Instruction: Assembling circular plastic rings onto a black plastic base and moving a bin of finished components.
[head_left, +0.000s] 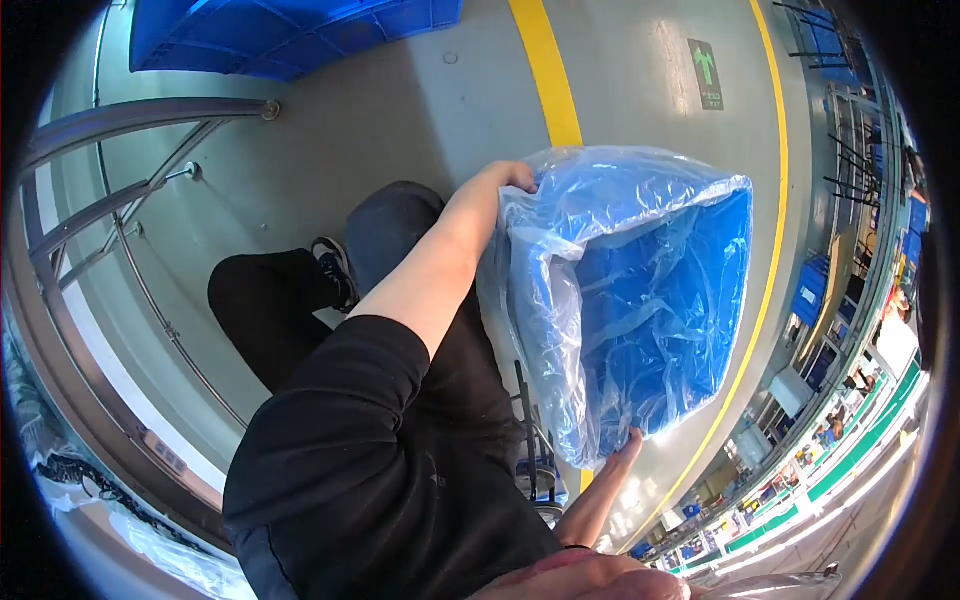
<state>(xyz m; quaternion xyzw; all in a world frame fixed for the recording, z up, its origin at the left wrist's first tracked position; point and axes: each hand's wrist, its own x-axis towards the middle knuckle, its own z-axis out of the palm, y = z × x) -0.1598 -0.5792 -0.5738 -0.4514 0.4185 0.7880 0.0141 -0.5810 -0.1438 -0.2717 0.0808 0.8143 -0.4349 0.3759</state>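
Observation:
A blue plastic bin (690, 300) is held up in front of me, its open side turned toward me and to the right. A clear plastic liner bag (560, 345) covers its inside and is folded out over the rim, loose and wrinkled. My left hand (515, 178) is closed on the lined bin at its far left corner, with the fingertips partly hidden by the film. At the near edge, my right hand (628, 450) grips the lined rim, thumb on the film and the other fingers mostly out of sight.
Large blue crates (290, 35) stand at the far left. A metal frame (140, 190) runs along my left side. Yellow lines (548, 70) and a green arrow sign (705, 75) mark the grey floor. Workbenches (850, 430) with assorted items line the right side.

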